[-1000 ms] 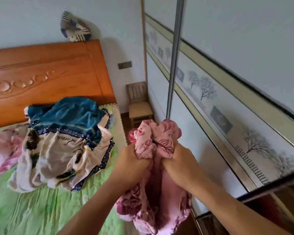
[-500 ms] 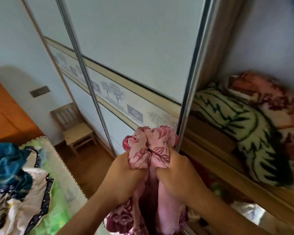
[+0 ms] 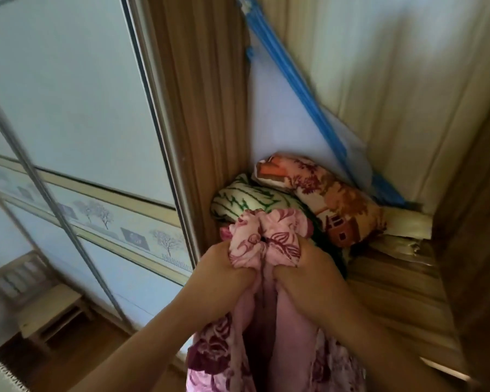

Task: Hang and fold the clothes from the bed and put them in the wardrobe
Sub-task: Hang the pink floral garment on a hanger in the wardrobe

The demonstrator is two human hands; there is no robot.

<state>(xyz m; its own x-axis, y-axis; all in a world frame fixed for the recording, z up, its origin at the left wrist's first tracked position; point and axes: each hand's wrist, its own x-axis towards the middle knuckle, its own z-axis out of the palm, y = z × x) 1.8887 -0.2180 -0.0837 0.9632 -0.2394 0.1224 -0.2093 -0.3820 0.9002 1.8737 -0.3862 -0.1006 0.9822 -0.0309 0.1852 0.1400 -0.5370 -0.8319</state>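
At the bottom centre of the frame, the pink floral garment is hanging down between the person's two forearms, its darker rose-printed folds dropping out of the lower edge. Just above, the left hand is gripping the bunched top of the cloth from the left, fingers curled tightly into it, while the right hand is clamping the same bunch from the right, fingers likewise closed round the fabric. The two fists are sitting side by side, almost touching, and the gathered cloth is puffing up above them at mid-frame.

Right behind the bunch, a green-and-white patterned blanket is lying folded on the wooden wardrobe shelf, pressed against the brown side panel of the wardrobe. An orange-and-cream printed blanket is resting partly on top of it, to its right. Further back, a pale sheet with a blue edge is leaning diagonally against the wardrobe's back wall, running from top centre down to the right.

Across the left half of the frame, the pale sliding door is showing a band of small tree prints. In the lower left, a small wooden chair is standing on the floor beside that door
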